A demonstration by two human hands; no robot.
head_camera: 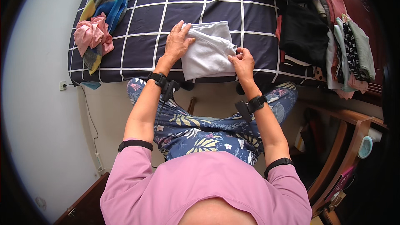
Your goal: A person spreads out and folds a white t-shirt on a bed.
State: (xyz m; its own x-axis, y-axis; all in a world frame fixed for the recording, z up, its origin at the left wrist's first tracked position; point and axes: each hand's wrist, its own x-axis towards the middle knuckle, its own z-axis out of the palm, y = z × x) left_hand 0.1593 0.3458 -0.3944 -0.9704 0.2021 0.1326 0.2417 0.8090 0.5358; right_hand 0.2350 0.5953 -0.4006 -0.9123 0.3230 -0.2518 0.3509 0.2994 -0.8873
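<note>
A white cloth garment (207,54), folded into a rough square, lies on the dark checked bedspread (140,20) near the bed's front edge. My left hand (178,42) rests with fingers spread on the garment's upper left corner. At its right edge, my right hand (243,62) pinches the fabric between thumb and fingers. The upper layer runs at a slant, and another layer shows behind it at the top.
A crumpled pink cloth (93,34) and a multicoloured striped cloth (117,0) lie at the left. On the right are black folded clothes (303,34) and a row of folded garments (359,50). A wooden chair or shelf frame (347,150) stands at lower right.
</note>
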